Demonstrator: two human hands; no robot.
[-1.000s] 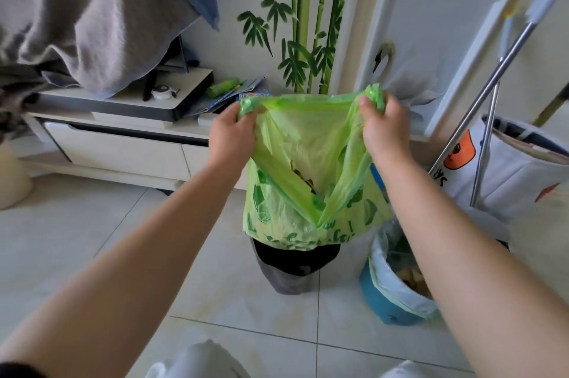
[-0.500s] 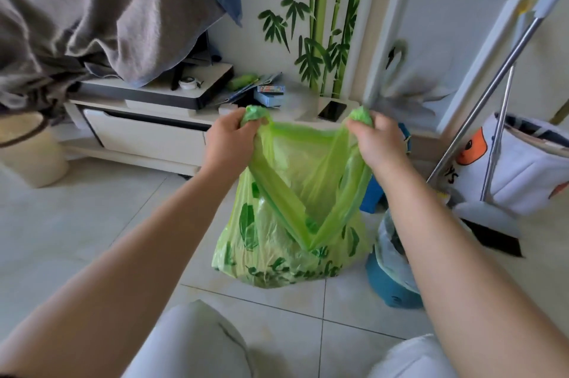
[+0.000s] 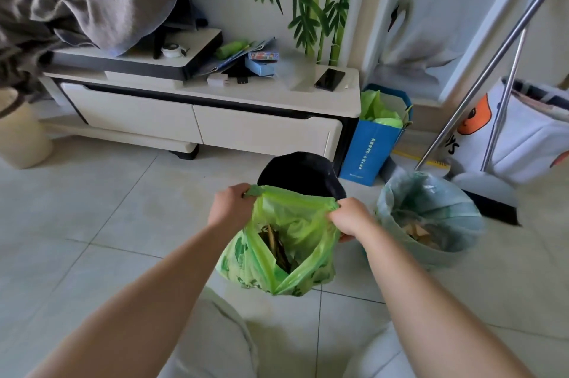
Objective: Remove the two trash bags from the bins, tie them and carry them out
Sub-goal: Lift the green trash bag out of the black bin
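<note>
Centre frame: left hand [image 3: 231,208] and right hand [image 3: 349,219] each clench one top corner of the green trash bag [image 3: 295,254], its mouth agape over dark refuse, before the black bin [image 3: 303,172]. Right of centre: second bin [image 3: 431,220], pale bag still fitted.

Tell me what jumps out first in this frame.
The bright green trash bag, centre frame, held open at its rim by the left hand and right hand. Just behind it stands the emptied black bin; to the right, a second bin is still lined and full.
</note>
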